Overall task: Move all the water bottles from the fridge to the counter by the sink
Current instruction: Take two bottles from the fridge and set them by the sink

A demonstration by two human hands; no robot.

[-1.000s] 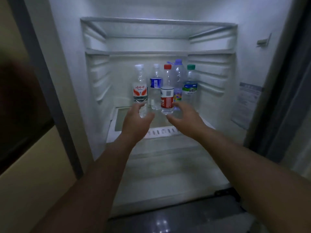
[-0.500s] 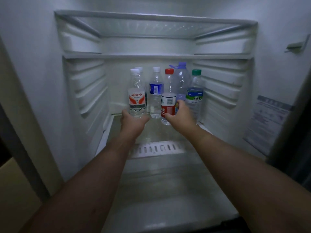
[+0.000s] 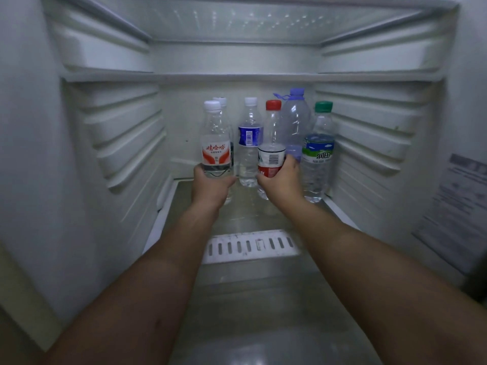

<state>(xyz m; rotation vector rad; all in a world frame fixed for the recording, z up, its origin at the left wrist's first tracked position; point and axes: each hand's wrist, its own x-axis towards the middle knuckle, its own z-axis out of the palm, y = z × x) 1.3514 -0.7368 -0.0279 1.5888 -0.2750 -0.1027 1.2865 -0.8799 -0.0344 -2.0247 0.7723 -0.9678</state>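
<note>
White slotted vent strip (image 3: 250, 246) lies across the glass shelf (image 3: 253, 306) below me. Ribbed shelf rails (image 3: 126, 143) line both side walls. One ledge (image 3: 245, 76) spans the back above; frosted panel (image 3: 237, 22) overhead. Printed sticker (image 3: 456, 206) on my right wall, too blurred to read.

Both bare forearms reach forward from the near edge toward the far middle, converging slightly. The left hand (image 3: 210, 187) is wrapped around the lower part of the white-capped bottle (image 3: 216, 143), thumb on its right side. The right hand (image 3: 283, 184) is closed around the red-capped bottle (image 3: 271, 151), fingers (image 3: 291, 160) curled over its label.
</note>
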